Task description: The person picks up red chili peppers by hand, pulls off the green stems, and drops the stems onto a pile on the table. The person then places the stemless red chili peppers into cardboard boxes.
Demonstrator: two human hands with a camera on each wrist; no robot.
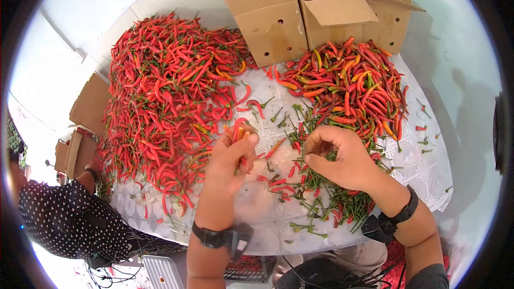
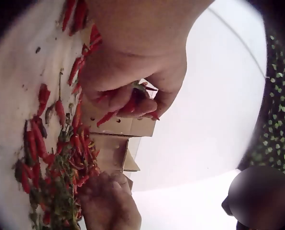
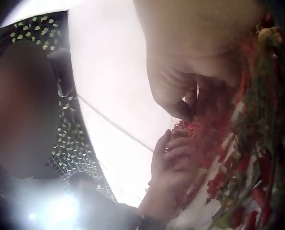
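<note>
Several red and orange chili peppers [image 1: 239,128] stick out of my left hand [image 1: 230,158], whose fingers are curled round them above the table. In the left wrist view, red chili tips [image 2: 106,118] and a green stem show between its fingers. My right hand [image 1: 342,158] is just to the right, over a heap of green stems [image 1: 342,198] mixed with red bits. Its fingers are bent with the thumb near the index fingertip; I cannot tell whether a small piece is between them. Loose chilies [image 1: 276,147] lie on the table between both hands.
A large heap of stemmed red chilies [image 1: 160,91] covers the table's left side. Another chili pile [image 1: 353,83] lies at the back right, before open cardboard boxes [image 1: 267,21]. The patterned tablecloth [image 1: 428,166] shows at right. Another person [image 1: 69,219] is at the left edge.
</note>
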